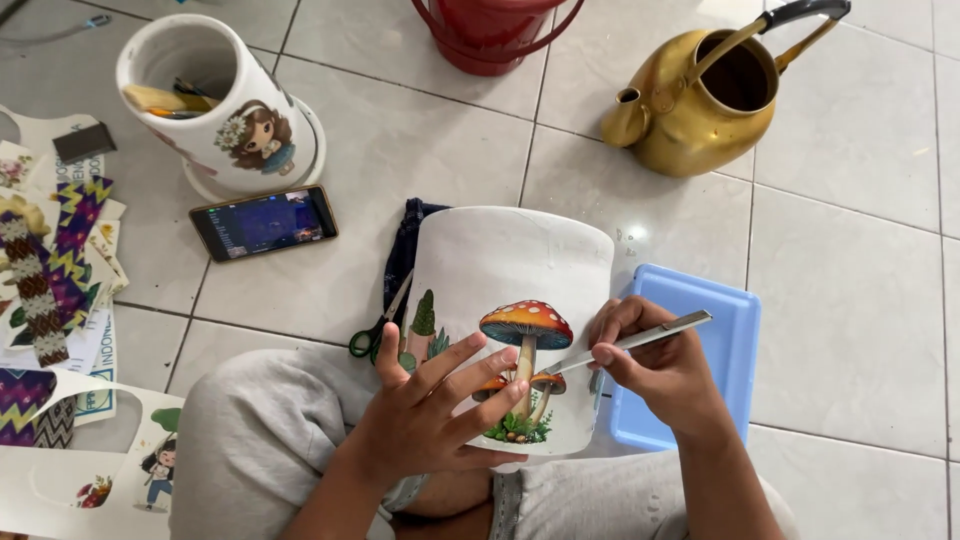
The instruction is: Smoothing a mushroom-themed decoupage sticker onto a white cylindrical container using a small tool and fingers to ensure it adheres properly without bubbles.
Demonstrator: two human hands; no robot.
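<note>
White pot [500, 265] lies tilted across the person's lap, centre of frame, mouth end toward the camera, with a mushroom picture [525, 370] on its side. Left hand [425, 410] lies flat on the pot wall, fingers spread, fingertips touching the left edge of the mushroom picture. Right hand [655, 365] is closed round a slim metal tool [635, 340], likely a craft knife, pinched pen-style; tip sits at the small mushroom cap, exact contact unclear. Green-handled scissors [378, 330] lie on the floor just left of the pot, beside a dark blue cloth [405, 250] half hidden behind it. Blue plastic tray [720, 330] sits on the tiles right of the pot, partly under the right hand. Phone [263, 222], screen lit, upper left of centre. Above it a second white pot [215, 105] with a girl picture, lying tilted, tools inside. Brass kettle [700, 100] upper right, red bucket [490, 30] top centre. Patterned paper cutouts [50, 280] along the left edge.
</note>
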